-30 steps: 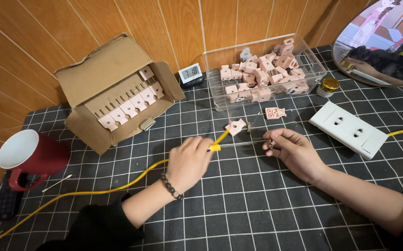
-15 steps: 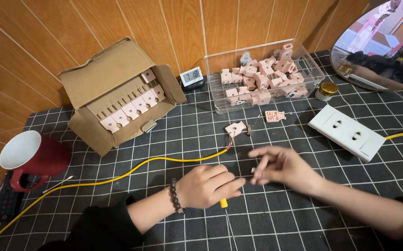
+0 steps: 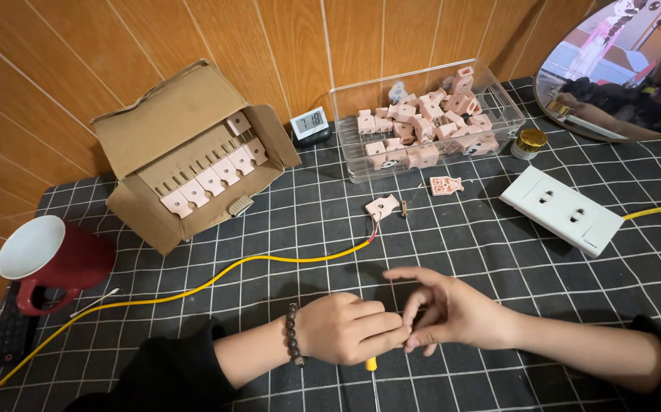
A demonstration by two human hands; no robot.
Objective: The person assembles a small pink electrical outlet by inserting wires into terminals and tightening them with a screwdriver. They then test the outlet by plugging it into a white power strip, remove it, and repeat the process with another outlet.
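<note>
Hands meet low in the frame's centre: the left hand [image 3: 346,329] is curled shut around a yellow-handled screwdriver [image 3: 372,364], its tip touching the right hand [image 3: 445,311] — fingers loosely bent, pinching something too small to tell. Above them, mid-frame, a pink plug part [image 3: 382,206] ends the yellow cable [image 3: 193,291] on the checked surface [image 3: 498,252].

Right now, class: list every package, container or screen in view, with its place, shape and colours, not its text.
Cardboard box: back left, open, brown, holding pink parts.
Clear plastic tub: back centre, rectangular, full of pink parts.
Digital clock: between them against the wall, small, pale screen, dark base.
</note>
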